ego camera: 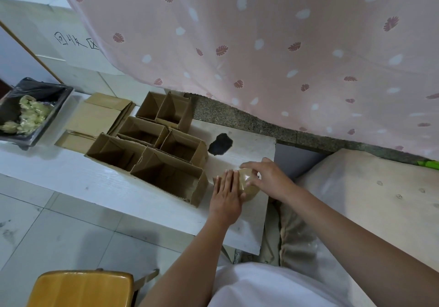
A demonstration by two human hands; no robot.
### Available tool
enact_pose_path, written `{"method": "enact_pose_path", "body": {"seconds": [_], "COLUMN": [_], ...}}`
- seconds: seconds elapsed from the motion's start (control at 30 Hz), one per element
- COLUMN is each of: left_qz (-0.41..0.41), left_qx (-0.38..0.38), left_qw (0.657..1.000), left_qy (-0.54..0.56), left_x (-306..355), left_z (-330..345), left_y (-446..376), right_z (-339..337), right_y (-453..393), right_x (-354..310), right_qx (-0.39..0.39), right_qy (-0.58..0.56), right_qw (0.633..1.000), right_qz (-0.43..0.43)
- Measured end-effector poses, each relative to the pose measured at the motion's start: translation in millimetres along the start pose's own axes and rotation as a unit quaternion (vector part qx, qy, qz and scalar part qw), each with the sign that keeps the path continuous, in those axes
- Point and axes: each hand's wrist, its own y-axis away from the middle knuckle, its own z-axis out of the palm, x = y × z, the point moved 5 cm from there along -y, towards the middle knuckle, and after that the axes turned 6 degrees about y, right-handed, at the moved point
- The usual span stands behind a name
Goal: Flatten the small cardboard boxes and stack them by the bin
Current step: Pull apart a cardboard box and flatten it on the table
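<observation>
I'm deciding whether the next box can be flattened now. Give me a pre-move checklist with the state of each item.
1. Hands free: not ok. Left hand and right hand are both on a crumpled ball of brownish tape.
2. Tape binned: not ok; the black-lined bin sits far off.
3. Boxes waiting: ok. Six open brown cardboard boxes stand clustered on the white board.
4. Stack by bin: ok. Flattened brown cardboard lies beside it.
5. Boxes empty: cannot tell for all.
</observation>
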Motion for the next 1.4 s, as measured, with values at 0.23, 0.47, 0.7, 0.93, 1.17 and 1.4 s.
{"method": "enact_pose_path", "body": {"seconds": [0.23, 0.47, 0.7, 0.93, 1.17, 1.4], "left_qz": [0.011, -0.005, -0.02, -0.015, -0.011, -0.02], "left_qx": [-0.005, -0.003, -0.017, -0.009, -0.045, -0.078], "left_qw": [0.999, 0.999, 0.999, 0.999, 0.998, 0.992], "left_qy": [-0.035, -0.038, -0.023, -0.041, -0.045, -0.096], "left_x": [-4, -6, 5, -5, -4, -1], "left_z": [1, 8, 3, -1, -7, -7], "left_y": [-1, 0, -1, 1, 0, 1], "right_z": [-8, -7, 1, -16, -20, -16], "right_y": [0, 6, 5, 4, 11, 23], "right_x": [3, 10, 4, 22, 43, 29], "right_qx": [-0.006, -0.043, -0.051, 0.038, 0.046, -0.054], "right_qy": [0.005, -0.037, -0.018, -0.072, -0.107, -0.182], "right_qw": [1.0, 0.997, 0.996, 0.991, 0.987, 0.976], "right_qz": [-0.008, 0.054, 0.066, 0.109, 0.109, 0.107]}}
